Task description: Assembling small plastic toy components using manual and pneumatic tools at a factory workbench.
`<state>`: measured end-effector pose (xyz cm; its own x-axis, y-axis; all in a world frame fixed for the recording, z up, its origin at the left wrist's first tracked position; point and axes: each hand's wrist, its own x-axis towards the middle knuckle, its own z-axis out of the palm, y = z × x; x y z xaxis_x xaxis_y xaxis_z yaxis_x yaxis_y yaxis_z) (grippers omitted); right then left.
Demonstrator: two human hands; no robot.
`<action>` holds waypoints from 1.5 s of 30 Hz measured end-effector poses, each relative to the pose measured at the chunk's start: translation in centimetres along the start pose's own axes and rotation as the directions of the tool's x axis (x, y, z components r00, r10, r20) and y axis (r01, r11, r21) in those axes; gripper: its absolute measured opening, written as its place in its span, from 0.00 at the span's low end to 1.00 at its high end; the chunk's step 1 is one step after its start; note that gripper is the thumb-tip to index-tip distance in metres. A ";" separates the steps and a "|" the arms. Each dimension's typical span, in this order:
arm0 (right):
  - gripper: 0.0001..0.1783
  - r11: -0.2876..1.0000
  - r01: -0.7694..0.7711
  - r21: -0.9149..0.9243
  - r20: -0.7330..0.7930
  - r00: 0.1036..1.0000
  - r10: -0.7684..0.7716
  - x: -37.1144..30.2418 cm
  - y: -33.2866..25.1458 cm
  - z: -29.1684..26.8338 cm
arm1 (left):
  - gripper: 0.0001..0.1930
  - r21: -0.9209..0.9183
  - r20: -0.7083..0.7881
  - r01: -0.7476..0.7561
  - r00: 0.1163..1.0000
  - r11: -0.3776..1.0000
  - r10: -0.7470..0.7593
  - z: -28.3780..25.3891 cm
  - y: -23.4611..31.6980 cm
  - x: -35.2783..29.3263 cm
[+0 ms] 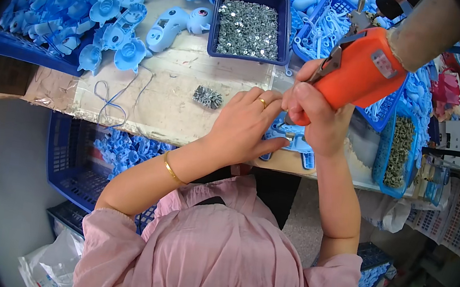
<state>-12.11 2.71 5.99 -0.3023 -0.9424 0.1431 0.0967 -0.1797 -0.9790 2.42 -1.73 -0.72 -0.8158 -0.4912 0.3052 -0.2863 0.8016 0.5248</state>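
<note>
Right hand [322, 115] clamped on electric screwdriver [357, 76]; light-blue plastic part [300, 143] beneath left hand [241, 126], grip unclear; fastening seems unfinished, screws [207, 97] unused leftward.

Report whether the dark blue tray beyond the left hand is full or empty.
Not empty: small grey metal pieces cover the floor of the tray; how deep they lie, I cannot tell.

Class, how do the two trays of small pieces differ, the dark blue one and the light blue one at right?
The dark blue tray is broad and squarish; the light blue tray is long and narrow. The dark blue tray holds silvery pieces, the light blue tray yellowish pieces. Both hold many.
</note>
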 end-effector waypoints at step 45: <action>0.31 0.702 0.539 -0.466 0.240 0.841 -0.485 9.4 -17.1 -4.0 | 0.17 -0.050 -0.052 -0.279 0.959 0.959 0.277 1.1 2.9 0.2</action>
<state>-20.39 -1.92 23.51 -0.0731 -0.7729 0.6304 -0.5367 -0.5023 -0.6780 0.85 0.87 0.00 -0.8357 -0.2672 0.4799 -0.0216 0.8890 0.4574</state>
